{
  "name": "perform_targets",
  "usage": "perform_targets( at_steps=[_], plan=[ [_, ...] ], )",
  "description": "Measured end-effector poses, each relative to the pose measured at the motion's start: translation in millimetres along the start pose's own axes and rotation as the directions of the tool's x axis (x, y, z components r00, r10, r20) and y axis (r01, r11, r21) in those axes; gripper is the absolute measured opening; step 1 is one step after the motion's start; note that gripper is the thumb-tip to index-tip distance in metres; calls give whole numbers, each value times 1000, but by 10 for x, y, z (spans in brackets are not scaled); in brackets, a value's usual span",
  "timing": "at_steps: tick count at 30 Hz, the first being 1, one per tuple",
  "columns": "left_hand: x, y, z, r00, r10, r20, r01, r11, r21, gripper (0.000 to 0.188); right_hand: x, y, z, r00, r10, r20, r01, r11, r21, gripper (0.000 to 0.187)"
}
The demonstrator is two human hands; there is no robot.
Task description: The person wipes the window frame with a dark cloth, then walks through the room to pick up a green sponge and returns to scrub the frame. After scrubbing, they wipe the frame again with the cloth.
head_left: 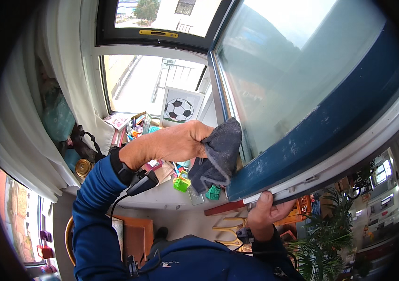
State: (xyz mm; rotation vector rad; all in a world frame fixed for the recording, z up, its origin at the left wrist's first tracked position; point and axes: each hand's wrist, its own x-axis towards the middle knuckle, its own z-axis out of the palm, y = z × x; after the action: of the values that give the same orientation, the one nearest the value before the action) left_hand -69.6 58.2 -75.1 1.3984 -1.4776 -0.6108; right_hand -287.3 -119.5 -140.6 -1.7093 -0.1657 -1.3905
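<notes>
My left hand [188, 138] is closed on a dark grey cloth [219, 152]. The cloth bunches out past the fingers and rests against the lower left corner of an open window sash [302, 133], which has a blue frame and a large glass pane. Some pale smudges mark the blue frame. At the sash's white lower edge, my right hand [265, 213] grips the frame, with the thumb on top and the fingers partly hidden beneath it.
Behind the left forearm, a sill holds a soccer ball picture [179, 108], a green plastic container [181, 183] and several small items. White curtains [70, 56] hang at the left. A wooden chair [136, 234] stands below, and a leafy plant [323, 234] at the lower right.
</notes>
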Motion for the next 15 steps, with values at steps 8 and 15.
perform_targets(
  at_steps=[8, 15],
  plan=[
    [-33, -45, 87, 992, 57, 111, -47, 995, -86, 21, 12, 70, -19, 996, -76, 47, 80, 993, -84, 74],
    [-29, -227, 137, 990, -4, 142, 50, 945, -324, 18, 28, 75, 9, 995, -94, 28, 97, 988, -122, 75]
  ],
)
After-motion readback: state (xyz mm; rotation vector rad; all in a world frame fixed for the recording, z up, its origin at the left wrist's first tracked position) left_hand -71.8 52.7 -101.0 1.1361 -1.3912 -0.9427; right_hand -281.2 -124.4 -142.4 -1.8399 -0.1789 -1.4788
